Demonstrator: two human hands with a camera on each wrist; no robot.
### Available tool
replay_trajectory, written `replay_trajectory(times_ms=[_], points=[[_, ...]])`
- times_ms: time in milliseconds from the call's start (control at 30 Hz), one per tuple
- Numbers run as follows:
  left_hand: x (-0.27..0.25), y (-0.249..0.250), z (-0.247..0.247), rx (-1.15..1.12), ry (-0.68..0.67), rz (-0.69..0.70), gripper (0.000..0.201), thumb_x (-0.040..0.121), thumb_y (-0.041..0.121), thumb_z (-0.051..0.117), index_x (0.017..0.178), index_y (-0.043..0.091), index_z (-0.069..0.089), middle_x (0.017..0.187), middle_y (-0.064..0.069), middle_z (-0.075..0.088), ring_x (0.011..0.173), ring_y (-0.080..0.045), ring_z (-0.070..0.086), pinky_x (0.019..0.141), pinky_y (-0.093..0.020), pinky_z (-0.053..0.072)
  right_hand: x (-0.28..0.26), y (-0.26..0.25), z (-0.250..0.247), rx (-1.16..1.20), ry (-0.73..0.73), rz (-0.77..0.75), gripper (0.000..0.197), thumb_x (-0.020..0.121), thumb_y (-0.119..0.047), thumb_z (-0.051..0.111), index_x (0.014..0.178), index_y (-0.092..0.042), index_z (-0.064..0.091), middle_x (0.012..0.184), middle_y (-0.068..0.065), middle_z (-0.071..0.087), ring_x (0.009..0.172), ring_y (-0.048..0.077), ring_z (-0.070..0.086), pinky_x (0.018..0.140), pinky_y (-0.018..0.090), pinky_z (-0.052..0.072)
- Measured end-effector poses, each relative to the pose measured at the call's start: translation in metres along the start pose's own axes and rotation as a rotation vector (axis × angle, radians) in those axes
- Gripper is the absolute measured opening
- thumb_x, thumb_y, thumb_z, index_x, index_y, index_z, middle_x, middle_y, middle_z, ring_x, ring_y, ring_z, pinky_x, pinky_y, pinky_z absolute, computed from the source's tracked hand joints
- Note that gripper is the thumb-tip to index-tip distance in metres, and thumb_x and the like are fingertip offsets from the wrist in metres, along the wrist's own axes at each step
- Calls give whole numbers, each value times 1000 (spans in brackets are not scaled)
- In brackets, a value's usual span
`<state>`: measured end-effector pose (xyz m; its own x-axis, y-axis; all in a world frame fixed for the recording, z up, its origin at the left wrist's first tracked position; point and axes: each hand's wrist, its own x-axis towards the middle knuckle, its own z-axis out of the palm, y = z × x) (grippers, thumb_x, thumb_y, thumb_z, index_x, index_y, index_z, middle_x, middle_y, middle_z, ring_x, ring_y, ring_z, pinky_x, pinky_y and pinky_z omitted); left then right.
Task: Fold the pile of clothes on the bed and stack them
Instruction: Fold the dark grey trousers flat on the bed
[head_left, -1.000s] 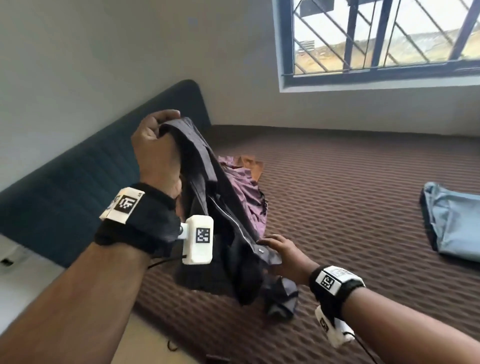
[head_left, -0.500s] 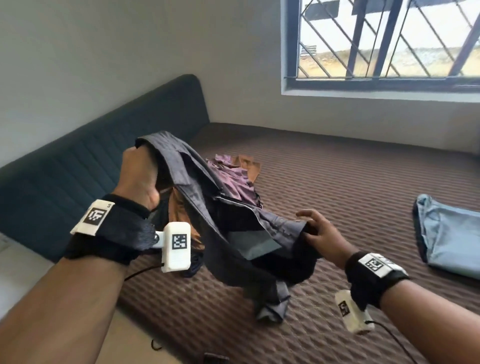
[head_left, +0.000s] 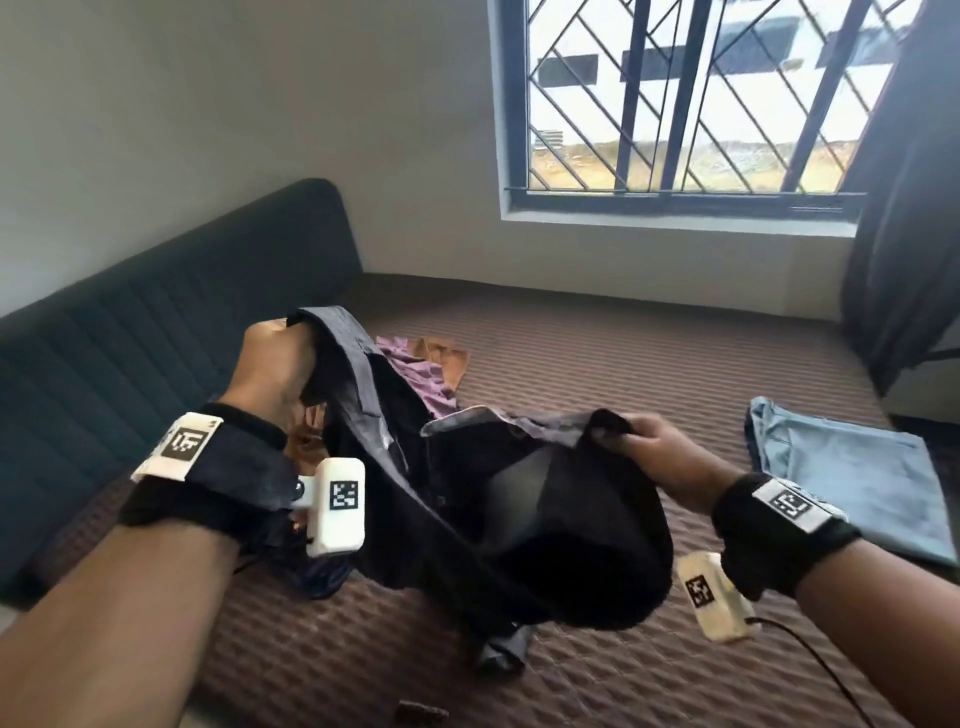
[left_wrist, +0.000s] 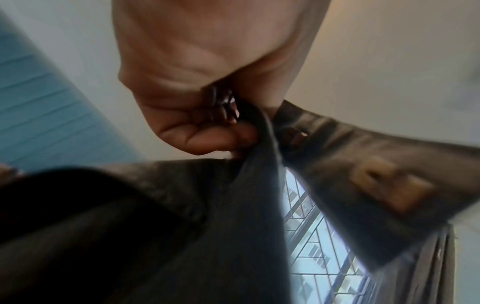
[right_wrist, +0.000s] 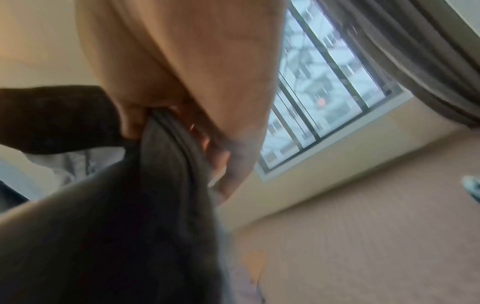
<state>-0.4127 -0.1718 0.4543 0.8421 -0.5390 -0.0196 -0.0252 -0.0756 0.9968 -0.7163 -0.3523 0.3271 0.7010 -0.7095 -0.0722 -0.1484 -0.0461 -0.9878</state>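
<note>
Dark grey trousers (head_left: 519, 499) hang in the air over the bed, stretched between both hands. My left hand (head_left: 280, 358) grips one end of the waistband high on the left; the left wrist view shows its fingers (left_wrist: 207, 139) curled round the dark cloth (left_wrist: 207, 236). My right hand (head_left: 649, 447) pinches the other end lower on the right, and the right wrist view shows the cloth (right_wrist: 155, 205) bunched in its fingers (right_wrist: 221, 156). Behind the trousers lie a purple garment (head_left: 415, 374) and an orange-brown one (head_left: 447, 358), partly hidden.
A folded light-blue garment (head_left: 852, 478) lies on the brown patterned bed (head_left: 623, 353) at the right. A dark teal headboard (head_left: 130, 353) runs along the left. A barred window (head_left: 685, 104) and a dark curtain (head_left: 914, 234) are at the back.
My right hand took hold of the trousers' waistband and pulled it to the right, spreading the garment. My left hand came down a little while keeping its grip.
</note>
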Motion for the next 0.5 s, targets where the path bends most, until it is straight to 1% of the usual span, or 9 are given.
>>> replay_trajectory(times_ms=[33,67,133,167,233,300,333,400,500], points=[[4,-3,-2,43,-16,55,26,63,11,61,85,0,71,90,-27,70,84,-39,68,83,-57,54,3,-3,-5,-172,90,-143,13,92,-14,64,79,-12,65,74,2,63,68,10,57,61,26,46],[8,-7,-5,109,-30,117,24,62,9,62,83,5,73,91,-25,71,85,-37,69,84,-56,55,7,-7,-9,-408,113,-253,13,87,-16,63,74,-14,59,70,-2,58,65,10,52,60,27,41],[11,-15,-12,255,-68,211,20,70,3,65,83,15,74,89,-12,75,84,-28,69,84,-44,56,8,-16,-14,-960,-79,-272,9,78,-16,56,74,-20,49,68,-10,50,67,17,50,62,29,33],[11,-18,-15,336,-133,241,26,75,-5,66,82,18,75,87,-7,76,83,-23,68,85,-39,55,7,-21,-18,-1092,-101,-268,12,74,-15,53,75,-23,44,65,-11,47,65,20,48,61,29,30],[10,-26,-21,471,-324,238,31,82,-14,65,83,15,76,89,-7,76,83,-21,66,87,-36,53,8,-30,-29,-1022,25,-350,22,68,-8,50,74,-25,39,57,-10,41,55,17,39,56,30,25],[4,-34,-25,532,-435,190,23,84,-14,65,91,6,75,97,-18,75,86,-22,65,87,-38,52,11,-36,-38,-922,111,-359,31,72,2,55,77,-25,44,61,-8,49,55,8,42,53,32,30],[1,-38,-25,528,-461,172,22,85,-14,64,94,3,73,99,-21,74,86,-22,65,84,-35,53,9,-37,-39,-920,104,-331,31,75,4,57,83,-25,50,66,-9,55,59,6,47,54,30,34],[-6,-45,-22,486,-485,165,22,84,-11,65,97,4,73,101,-19,74,90,-21,66,81,-26,54,7,-36,-33,-942,67,-276,31,79,0,59,91,-28,60,76,-13,62,67,10,55,60,28,40],[-22,-51,-9,383,-486,190,28,71,10,68,99,13,72,102,-10,75,93,-15,68,86,-24,53,2,-35,-16,-927,65,-247,27,79,-7,63,89,-32,66,76,-20,63,74,11,59,67,29,45]])
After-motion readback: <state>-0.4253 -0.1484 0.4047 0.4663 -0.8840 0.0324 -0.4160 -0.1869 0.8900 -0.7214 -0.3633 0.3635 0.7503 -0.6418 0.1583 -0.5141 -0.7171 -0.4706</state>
